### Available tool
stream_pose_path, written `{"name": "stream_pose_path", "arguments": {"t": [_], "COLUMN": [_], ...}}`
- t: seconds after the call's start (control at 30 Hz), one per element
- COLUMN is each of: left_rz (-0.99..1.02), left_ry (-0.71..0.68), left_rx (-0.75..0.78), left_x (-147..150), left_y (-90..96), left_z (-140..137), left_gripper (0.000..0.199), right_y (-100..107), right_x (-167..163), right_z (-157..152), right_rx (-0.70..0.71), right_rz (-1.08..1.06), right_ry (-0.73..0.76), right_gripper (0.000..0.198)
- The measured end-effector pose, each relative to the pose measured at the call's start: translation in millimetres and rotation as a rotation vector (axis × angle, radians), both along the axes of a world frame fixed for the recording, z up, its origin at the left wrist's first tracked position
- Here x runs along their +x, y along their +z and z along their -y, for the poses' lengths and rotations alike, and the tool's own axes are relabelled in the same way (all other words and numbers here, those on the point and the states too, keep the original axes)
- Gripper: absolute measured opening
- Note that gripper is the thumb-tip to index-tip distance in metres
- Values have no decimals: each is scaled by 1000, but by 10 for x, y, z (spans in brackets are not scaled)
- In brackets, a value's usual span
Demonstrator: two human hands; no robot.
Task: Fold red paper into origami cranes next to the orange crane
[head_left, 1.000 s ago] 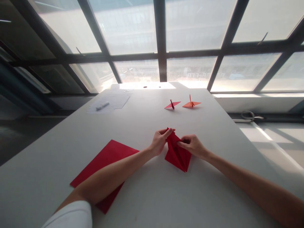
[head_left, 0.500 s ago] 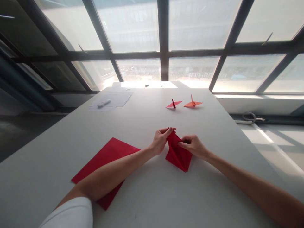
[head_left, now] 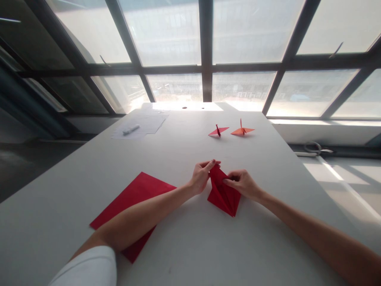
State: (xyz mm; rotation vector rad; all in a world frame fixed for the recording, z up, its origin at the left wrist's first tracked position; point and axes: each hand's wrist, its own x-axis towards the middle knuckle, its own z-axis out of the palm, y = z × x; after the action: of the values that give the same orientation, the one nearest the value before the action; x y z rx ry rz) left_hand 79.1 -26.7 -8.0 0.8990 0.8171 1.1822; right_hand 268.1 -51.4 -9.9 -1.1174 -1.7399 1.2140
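Between my two hands is a piece of folded red origami paper (head_left: pixel 226 195), with creases fanning down to its lower point. My left hand (head_left: pixel 203 174) pinches its upper corner between thumb and fingers. At its right edge my right hand (head_left: pixel 241 182) is closed, the thumb lying on the upper layer and the other fingers curled, partly hidden. A larger red paper sheet (head_left: pixel 139 192) lies flat on the left, partly covered by my left forearm.
A red paper crane (head_left: pixel 218 130) and an orange paper crane (head_left: pixel 242 130) stand further back on the white table (head_left: pixel 190 246). White papers (head_left: pixel 153 122) with a rolled white item (head_left: pixel 131 129) on them lie at the far left. Windows rise behind the table.
Both hands keep their grip on the folded paper and have hardly moved. The whole view has shifted very slightly.
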Motion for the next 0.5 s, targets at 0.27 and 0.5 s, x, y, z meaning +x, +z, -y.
{"name": "stream_pose_path", "arguments": {"t": [0.27, 0.5], "left_rz": [33, 174], "left_ry": [43, -317], "left_rx": [-8, -81], "left_x": [-38, -42], "left_y": [1, 65], "left_z": [-36, -20], "left_gripper": [36, 57], "right_y": [-20, 20], "right_x": [6, 62], "right_z": [-4, -13], "right_rx": [-22, -190], "right_rz": [-13, -174], "right_ry": [31, -76], "right_gripper": [26, 37]}}
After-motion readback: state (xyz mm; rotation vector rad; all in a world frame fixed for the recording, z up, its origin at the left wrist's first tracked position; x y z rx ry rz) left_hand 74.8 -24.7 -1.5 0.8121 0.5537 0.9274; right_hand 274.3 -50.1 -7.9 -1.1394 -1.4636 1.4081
